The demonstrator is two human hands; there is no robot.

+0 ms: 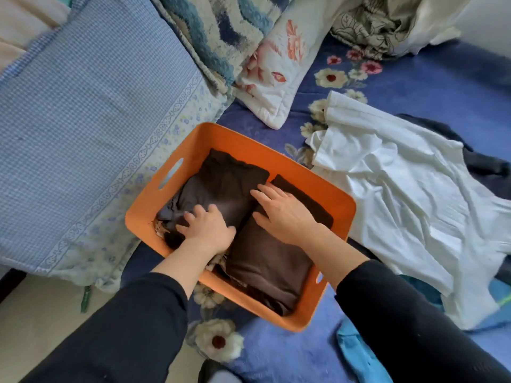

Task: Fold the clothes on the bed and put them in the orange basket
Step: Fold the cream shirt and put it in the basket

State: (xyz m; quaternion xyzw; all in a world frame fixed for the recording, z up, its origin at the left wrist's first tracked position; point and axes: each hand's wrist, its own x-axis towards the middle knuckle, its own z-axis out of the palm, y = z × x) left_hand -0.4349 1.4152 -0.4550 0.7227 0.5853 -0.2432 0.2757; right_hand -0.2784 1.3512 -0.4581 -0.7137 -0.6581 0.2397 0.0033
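Note:
The orange basket (pixel 340 214) sits on the blue flowered bed, in the middle of the view. Inside it lie folded dark brown clothes (pixel 265 261), side by side. My left hand (pixel 208 226) presses down on the left brown bundle with fingers spread. My right hand (pixel 282 214) lies flat across the seam between the brown bundles, fingers straight. A crumpled white garment (pixel 409 194) lies unfolded on the bed to the right of the basket. A dark garment (pixel 481 161) peeks out from behind it, and a turquoise one (pixel 359 352) lies near the front.
A blue checked pillow (pixel 91 111) lies left of the basket. A white floral pillow (pixel 279 67) and a blue patterned blanket (pixel 221 31) are behind it. A patterned grey heap (pixel 373 26) sits at the back right. The floor (pixel 33 324) shows at lower left.

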